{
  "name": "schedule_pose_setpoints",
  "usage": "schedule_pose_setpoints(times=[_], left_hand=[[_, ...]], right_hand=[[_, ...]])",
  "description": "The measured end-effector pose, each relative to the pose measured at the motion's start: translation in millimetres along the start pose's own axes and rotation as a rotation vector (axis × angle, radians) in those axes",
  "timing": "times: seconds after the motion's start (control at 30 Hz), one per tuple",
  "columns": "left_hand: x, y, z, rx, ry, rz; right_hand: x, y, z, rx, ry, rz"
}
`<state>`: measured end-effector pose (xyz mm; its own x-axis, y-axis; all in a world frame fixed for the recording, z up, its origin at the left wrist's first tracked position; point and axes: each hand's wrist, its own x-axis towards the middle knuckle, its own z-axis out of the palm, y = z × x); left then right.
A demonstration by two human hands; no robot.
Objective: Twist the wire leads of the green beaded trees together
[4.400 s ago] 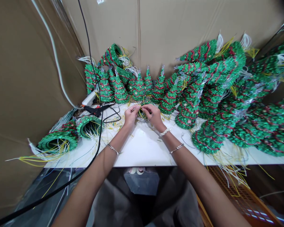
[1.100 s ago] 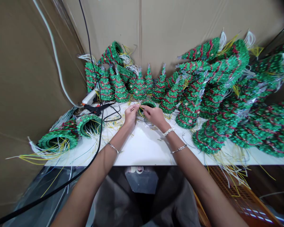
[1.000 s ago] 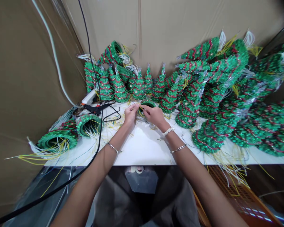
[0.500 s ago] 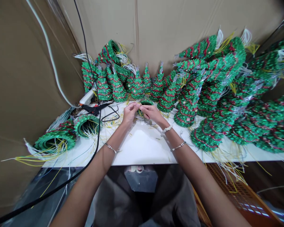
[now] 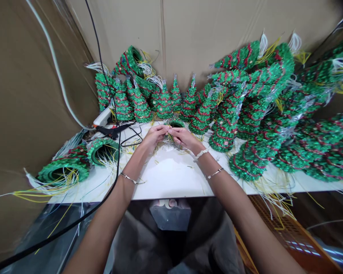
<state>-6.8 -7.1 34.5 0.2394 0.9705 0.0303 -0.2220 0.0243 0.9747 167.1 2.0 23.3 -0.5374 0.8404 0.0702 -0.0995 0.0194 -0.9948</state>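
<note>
Nearest, at the lower right, an orange plastic crate (image 5: pixel 297 238) sits below the white table (image 5: pixel 171 175), whose front edge bears loose wire ends (image 5: pixel 276 199). In the centre, the left hand (image 5: pixel 155 136) and right hand (image 5: pixel 184 136) meet, thumbs and forefingers pinching what look like thin yellow wires (image 5: pixel 169 127); the exact strands are hidden. Just beyond the fingertips, a tinsel Christmas tree (image 5: pixel 177 122) lies with its hollow base facing forward. Its wiring seems partway along: strands are gathered in the fingers, but no finished joint shows. At the left, two tipped trees (image 5: pixel 84 173) trail untucked wires, so they look unfinished, near a black glue gun (image 5: pixel 111 132). Farther back, small trees (image 5: pixel 164 105) stand decorated with red garland, while more lie heaped at the right, many with wires hanging out; whether those are wired cannot be told.
</note>
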Motion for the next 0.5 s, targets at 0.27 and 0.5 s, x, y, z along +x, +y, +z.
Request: schedule_pose_setpoints(times=[0.27,0.5], left_hand=[[-1.3,7.6,2.5,0.244,0.147,0.190],[2.4,3.2,0.4,0.268,0.222,0.236]], right_hand=[[0.1,-3.1,4.3,-0.205,0.050,-0.090],[-4.2,-10.5,5.7,-0.214,0.054,-0.087]])
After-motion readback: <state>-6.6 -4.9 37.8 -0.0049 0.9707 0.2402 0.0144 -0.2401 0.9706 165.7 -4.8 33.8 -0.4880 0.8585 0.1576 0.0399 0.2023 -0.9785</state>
